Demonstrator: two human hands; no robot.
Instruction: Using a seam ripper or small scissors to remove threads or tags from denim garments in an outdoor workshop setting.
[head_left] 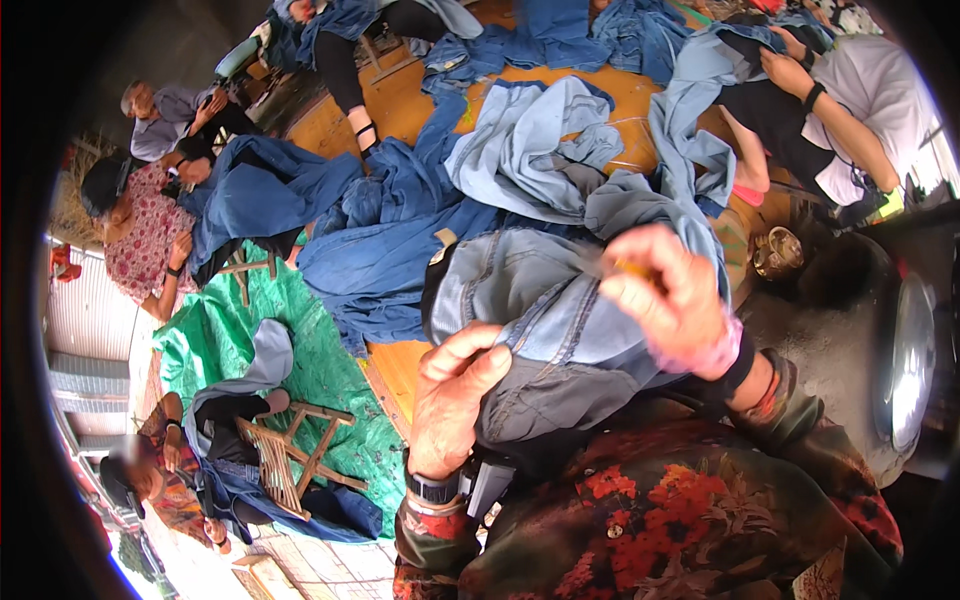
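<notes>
A pair of light blue jeans (540, 290) with dark seams lies across my lap, its grey inner lining or pocket cloth turned outward. At the lower left of this cloth, my left hand (450, 395) pinches a seam between thumb and fingers. Just above the jeans, my right hand (665, 295) is closed and blurred by motion. Something small and yellow shows between its fingers, with a greyish blurred tip pointing left toward the seam; its kind is not clear.
Piles of blue denim (400, 250) and pale denim (530, 150) cover the orange-brown board (400, 370) ahead. Several people sit around, handling denim. A green tarp (340, 400) and a wooden chair (295, 455) are at left; a large grey rounded vessel (820, 350) stands at right.
</notes>
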